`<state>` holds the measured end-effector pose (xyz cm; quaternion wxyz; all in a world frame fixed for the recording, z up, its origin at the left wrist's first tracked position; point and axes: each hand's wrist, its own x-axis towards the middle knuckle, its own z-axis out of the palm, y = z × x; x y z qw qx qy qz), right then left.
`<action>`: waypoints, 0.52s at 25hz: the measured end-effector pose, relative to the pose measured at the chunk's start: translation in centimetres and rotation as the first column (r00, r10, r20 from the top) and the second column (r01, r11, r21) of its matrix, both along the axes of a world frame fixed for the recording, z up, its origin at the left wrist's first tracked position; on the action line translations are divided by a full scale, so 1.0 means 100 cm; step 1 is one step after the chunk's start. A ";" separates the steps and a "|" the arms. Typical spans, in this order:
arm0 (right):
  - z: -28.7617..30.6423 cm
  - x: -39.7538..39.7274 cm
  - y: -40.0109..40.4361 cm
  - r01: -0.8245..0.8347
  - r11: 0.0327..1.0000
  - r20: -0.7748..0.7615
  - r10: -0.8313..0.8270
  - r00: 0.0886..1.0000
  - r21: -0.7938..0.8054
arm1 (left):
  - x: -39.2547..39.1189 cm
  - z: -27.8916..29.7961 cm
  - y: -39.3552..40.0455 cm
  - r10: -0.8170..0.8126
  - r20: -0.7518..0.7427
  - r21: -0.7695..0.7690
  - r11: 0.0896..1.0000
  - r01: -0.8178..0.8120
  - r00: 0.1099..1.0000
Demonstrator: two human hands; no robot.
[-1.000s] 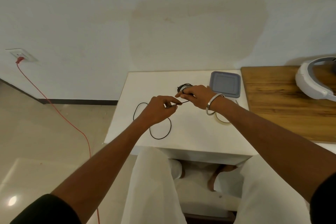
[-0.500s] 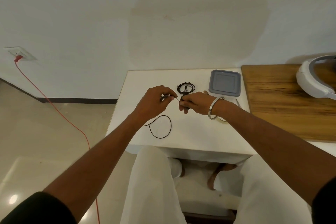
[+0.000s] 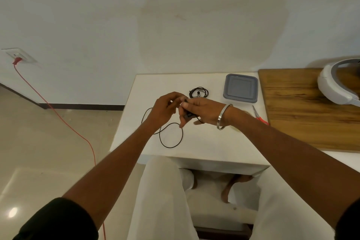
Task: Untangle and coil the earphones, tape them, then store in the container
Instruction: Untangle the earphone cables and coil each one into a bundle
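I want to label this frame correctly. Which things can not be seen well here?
- Head view: how much cable is wound, hidden by the right hand and left hand.
- Scissors: partly behind the right wrist.
- Headset: cut by the right edge.
- Coiled earphones: details too small.

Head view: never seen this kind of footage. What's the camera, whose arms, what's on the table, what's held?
No robot here. The camera sits on a person's head and looks down at their own bare arms. The left hand and right hand meet above a white table; both pinch a black earphone cable, whose slack loops on the tabletop. Behind the hands lies a second, coiled earphone set. A grey-lidded container stands farther right, and red-handled scissors lie near the right wrist.
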<state>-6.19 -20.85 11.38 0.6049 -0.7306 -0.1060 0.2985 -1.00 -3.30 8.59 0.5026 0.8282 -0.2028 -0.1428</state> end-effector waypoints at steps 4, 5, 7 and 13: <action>0.002 0.002 0.003 0.120 0.955 -0.121 -0.090 0.989 0.271 | -0.013 -0.011 -0.002 -0.072 -0.191 -0.186 0.982 0.036 0.979; 0.002 0.002 0.003 0.152 0.935 -0.155 -0.107 0.982 0.320 | -0.014 -0.012 -0.004 -0.077 -0.197 -0.195 0.980 0.038 0.977; 0.002 0.001 0.003 0.214 0.876 -0.227 -0.124 0.966 0.433 | -0.016 -0.010 -0.007 -0.082 -0.197 -0.188 0.981 0.045 0.977; 0.012 0.009 0.008 0.379 0.662 -0.287 -0.249 0.925 0.647 | -0.024 -0.020 -0.013 -0.066 -0.292 -0.020 0.998 0.063 0.954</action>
